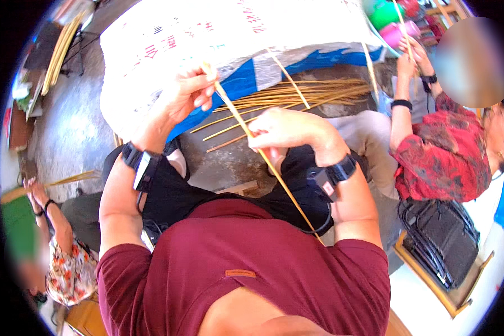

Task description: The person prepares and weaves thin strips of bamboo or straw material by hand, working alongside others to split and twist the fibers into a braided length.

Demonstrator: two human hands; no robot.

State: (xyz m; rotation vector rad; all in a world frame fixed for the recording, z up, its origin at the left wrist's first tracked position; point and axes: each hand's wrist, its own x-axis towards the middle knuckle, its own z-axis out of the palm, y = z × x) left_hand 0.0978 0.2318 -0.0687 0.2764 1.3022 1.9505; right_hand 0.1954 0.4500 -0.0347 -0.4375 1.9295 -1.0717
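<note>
A long pale bamboo-like strip (233,110) runs diagonally from the upper middle down past my right thigh. My left hand (193,89) pinches it near its top end, fingers curled. Lower down, my right hand (277,130) has its fingers closed round the same strip. Beyond both hands, a big white sack-like sheet (151,78) with printed markings and a blue border covers a raised surface, with a few thin strips lying across its edge. Several yellowish strips (319,89) lie in a loose bundle on the concrete floor (67,140) beneath it.
A co-worker in red (437,151) at the right holds a strip (403,28); another in floral (67,263) is at the left near more strips. Plastic containers (386,17) stand back right, a folded chair (437,235) lower right, an upright bundle of strips (61,47) back left.
</note>
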